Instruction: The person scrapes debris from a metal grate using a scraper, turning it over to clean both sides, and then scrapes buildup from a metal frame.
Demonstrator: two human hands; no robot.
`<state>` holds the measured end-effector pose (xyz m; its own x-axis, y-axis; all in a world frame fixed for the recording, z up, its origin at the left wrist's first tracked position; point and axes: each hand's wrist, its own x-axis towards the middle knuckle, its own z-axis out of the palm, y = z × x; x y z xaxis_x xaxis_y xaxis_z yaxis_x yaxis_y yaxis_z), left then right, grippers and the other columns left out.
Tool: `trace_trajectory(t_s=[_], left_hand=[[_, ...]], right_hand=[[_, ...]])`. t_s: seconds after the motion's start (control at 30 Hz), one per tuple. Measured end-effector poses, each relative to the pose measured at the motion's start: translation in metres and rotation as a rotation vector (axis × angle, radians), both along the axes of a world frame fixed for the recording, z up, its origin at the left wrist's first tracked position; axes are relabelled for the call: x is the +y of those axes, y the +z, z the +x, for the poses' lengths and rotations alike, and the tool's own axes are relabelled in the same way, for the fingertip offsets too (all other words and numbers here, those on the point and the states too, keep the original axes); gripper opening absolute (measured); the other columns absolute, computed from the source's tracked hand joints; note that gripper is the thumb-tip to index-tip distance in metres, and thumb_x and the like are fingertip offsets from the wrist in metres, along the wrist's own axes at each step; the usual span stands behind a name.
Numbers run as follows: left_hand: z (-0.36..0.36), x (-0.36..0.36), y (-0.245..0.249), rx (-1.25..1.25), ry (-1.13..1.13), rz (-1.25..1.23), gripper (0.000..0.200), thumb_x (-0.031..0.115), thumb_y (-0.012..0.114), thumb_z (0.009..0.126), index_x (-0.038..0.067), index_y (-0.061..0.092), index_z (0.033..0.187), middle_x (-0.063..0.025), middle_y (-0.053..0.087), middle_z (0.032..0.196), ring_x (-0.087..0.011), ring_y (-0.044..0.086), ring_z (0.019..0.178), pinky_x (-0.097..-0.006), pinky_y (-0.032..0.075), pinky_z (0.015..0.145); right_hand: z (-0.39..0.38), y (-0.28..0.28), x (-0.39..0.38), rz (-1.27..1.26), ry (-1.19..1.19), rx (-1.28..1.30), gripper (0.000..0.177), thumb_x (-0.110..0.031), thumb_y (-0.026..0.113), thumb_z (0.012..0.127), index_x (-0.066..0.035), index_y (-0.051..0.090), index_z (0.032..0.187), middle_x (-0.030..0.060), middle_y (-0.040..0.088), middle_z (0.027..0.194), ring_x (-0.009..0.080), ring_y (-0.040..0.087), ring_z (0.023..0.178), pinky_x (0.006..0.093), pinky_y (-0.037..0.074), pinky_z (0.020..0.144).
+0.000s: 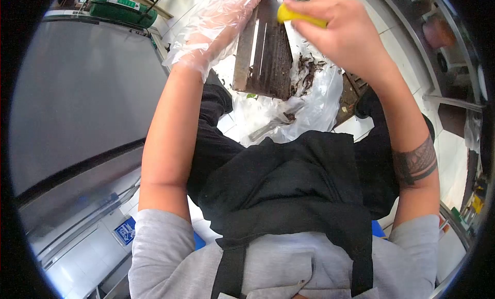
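At the top of the head view, my left hand (232, 12) wears a clear plastic glove. It holds the upper left side of a long, dark, grimy metal piece (265, 56), which stands tilted; the fingertips run out of frame. My right hand (337, 33) is bare and closed round a yellow object (301, 15), perhaps a handle, close to the metal piece's right edge. What lies at its far end cannot be made out. Below the metal piece spreads a clear plastic bag (319, 100) with dark, crumbly scraps (305, 74) on it.
A grey worktop (82, 98) fills the left side. Beyond it lies a green cylinder (121, 10). Dark slatted grates (350, 95) rest on the white tiled floor (356, 126) at the right. A metal-framed unit (438, 46) with shelves lines the right side.
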<state>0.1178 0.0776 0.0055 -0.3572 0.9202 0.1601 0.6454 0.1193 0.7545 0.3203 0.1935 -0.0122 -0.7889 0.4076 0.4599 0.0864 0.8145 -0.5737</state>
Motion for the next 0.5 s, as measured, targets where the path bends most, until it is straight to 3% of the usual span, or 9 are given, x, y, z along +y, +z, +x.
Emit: trace_trajectory(t_s=[0.07,0.1,0.23,0.33,0.4,0.47,0.5], left_hand=[[0.000,-0.001,0.011,0.136,0.009,-0.178,0.069,0.054,0.051,0.108,0.004,0.051,0.155,-0.0192,0.052,0.158,-0.0328,0.049,0.147,-0.0373,0.035,0.122],[0.011,0.000,0.021,0.094,0.068,-0.236,0.070,0.057,0.051,0.107,0.006,0.050,0.156,-0.0204,0.055,0.155,-0.0345,0.051,0.145,-0.0379,0.039,0.119],[0.029,-0.008,0.036,0.082,0.021,-0.133,0.071,0.058,0.052,0.106,0.007,0.051,0.155,-0.0210,0.059,0.151,-0.0340,0.053,0.143,-0.0374,0.040,0.118],[0.020,0.008,0.026,0.115,0.039,-0.144,0.068,0.056,0.054,0.107,0.009,0.052,0.155,-0.0221,0.058,0.151,-0.0330,0.053,0.143,-0.0375,0.039,0.118],[0.031,-0.002,0.035,0.080,0.046,-0.153,0.068,0.055,0.055,0.107,0.008,0.052,0.155,-0.0220,0.058,0.151,-0.0322,0.053,0.143,-0.0371,0.039,0.118],[0.038,-0.004,0.054,-0.045,0.010,-0.196,0.067,0.049,0.059,0.107,0.003,0.050,0.155,-0.0209,0.058,0.152,-0.0289,0.052,0.144,-0.0352,0.039,0.119],[0.027,0.006,0.035,-0.140,0.006,-0.145,0.067,0.047,0.060,0.107,0.001,0.050,0.155,-0.0201,0.058,0.151,-0.0277,0.052,0.144,-0.0348,0.039,0.118]], right_hand=[[0.010,0.007,-0.016,0.234,0.159,-0.069,0.034,-0.013,0.076,0.090,-0.007,0.076,0.123,0.0129,0.070,0.088,0.0320,0.068,0.078,0.0386,0.053,0.071],[0.014,0.016,-0.029,0.287,0.167,-0.095,0.026,-0.019,0.070,0.088,-0.007,0.078,0.109,0.0121,0.070,0.082,0.0337,0.071,0.079,0.0449,0.057,0.072],[0.017,0.016,-0.031,0.312,0.080,-0.115,0.022,-0.019,0.069,0.089,-0.006,0.078,0.105,0.0112,0.068,0.079,0.0327,0.071,0.076,0.0445,0.057,0.070],[0.028,0.023,-0.040,0.340,0.262,-0.239,0.021,-0.020,0.068,0.090,-0.011,0.078,0.107,0.0100,0.069,0.081,0.0317,0.070,0.069,0.0439,0.056,0.062],[0.030,0.026,-0.047,0.297,0.219,-0.287,0.020,-0.020,0.068,0.092,-0.011,0.078,0.107,0.0098,0.068,0.079,0.0315,0.070,0.067,0.0436,0.055,0.059],[0.025,0.010,-0.025,0.301,0.047,-0.090,0.021,-0.021,0.068,0.091,-0.008,0.078,0.105,0.0096,0.067,0.078,0.0314,0.070,0.070,0.0427,0.056,0.060],[0.025,0.013,-0.016,0.315,0.008,-0.102,0.024,-0.021,0.069,0.091,-0.006,0.078,0.107,0.0105,0.068,0.080,0.0323,0.071,0.073,0.0426,0.056,0.063]])
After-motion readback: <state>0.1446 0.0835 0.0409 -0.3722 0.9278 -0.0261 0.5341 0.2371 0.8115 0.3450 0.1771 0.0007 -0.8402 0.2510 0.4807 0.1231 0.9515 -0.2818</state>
